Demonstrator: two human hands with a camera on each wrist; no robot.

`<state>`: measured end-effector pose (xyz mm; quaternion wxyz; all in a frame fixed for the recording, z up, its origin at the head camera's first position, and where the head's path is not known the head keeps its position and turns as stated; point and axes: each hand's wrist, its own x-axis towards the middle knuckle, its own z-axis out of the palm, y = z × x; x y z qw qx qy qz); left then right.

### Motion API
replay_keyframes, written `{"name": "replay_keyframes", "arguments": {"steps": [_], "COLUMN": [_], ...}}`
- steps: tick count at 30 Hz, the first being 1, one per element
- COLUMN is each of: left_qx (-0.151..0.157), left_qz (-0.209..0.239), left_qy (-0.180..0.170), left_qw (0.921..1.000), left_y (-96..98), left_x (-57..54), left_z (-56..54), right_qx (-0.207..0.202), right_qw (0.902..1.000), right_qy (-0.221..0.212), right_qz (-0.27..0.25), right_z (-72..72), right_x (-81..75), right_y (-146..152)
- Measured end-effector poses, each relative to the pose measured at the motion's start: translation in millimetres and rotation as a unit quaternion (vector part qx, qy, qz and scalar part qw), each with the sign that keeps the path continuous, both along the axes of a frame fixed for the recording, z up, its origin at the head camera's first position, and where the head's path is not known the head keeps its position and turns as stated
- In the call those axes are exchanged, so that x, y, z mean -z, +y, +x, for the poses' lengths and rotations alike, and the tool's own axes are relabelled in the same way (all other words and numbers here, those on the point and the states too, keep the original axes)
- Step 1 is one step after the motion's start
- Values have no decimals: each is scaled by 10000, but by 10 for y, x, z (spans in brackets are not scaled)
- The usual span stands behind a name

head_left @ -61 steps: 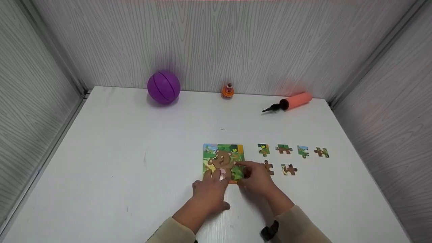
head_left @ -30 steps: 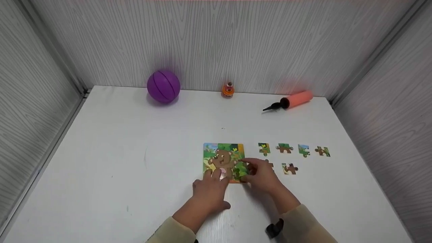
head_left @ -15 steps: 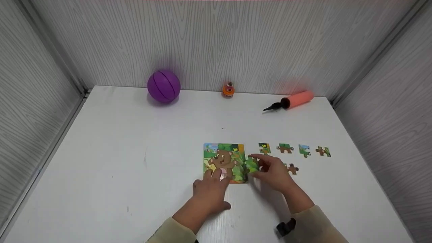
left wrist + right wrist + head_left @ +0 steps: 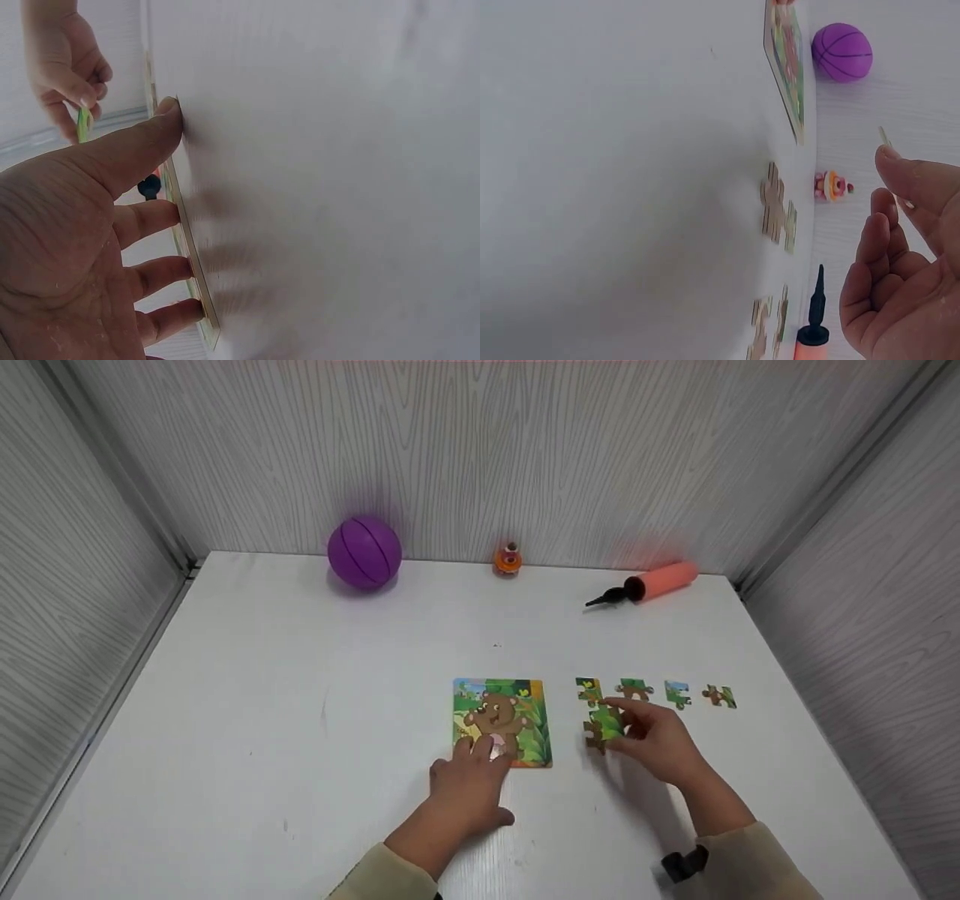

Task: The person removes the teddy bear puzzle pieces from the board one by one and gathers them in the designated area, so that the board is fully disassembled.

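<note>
A square bear puzzle board (image 4: 534, 735) lies flat on the white table. My left hand (image 4: 466, 784) rests its fingertips on the board's lower left part; in the left wrist view those fingers (image 4: 161, 277) are fairly straight at the board's edge. To the right of the board, my right hand (image 4: 660, 742) pinches a green puzzle piece (image 4: 610, 721) between thumb and fingers, raised off the table. It overlaps a brown puzzle piece (image 4: 593, 737) in the head view. In the right wrist view, the pinched piece (image 4: 883, 136) shows mostly as a thin edge.
A row of loose puzzle pieces (image 4: 677, 694) lies right of the board, behind my right hand. Along the back wall stand a purple ball (image 4: 365, 553), a small orange toy figure (image 4: 508, 560) and an orange hand pump (image 4: 664, 581) with a black nozzle.
My right hand has lifted the green puzzle piece from the board's lower right and carried it rightward, over the loose pieces. My left hand has stayed on the board.
</note>
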<state>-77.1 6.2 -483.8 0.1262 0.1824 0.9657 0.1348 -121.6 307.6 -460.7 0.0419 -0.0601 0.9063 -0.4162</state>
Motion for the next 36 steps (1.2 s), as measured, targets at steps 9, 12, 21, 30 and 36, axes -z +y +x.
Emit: {"name": "replay_keyframes", "arguments": {"steps": [9, 12, 21, 30, 36], "left_qx": [13, 5, -10, -34, -35], "left_qz": [-53, -49, 138, 156, 98], "left_qy": [55, 11, -123, -127, -66], "left_qw": [10000, 10000, 9998, 9998, 9999], "left_y": [-5, -19, 2, 0, 8], "left_x": [6, 12, -10, -21, -34], "left_z": [-4, 9, -7, 5, 0], "right_qx": [359, 471, 772, 772, 886], "right_qw": [9984, 9978, 9956, 9918, 9872], "right_qy": [266, 285, -93, -741, -1036], "right_qz": [336, 360, 516, 704, 821], "right_z": [29, 45, 45, 33, -7], "right_x": [-143, -141, -115, 56, 133], "right_y": [511, 660, 1066, 1287, 1343]}}
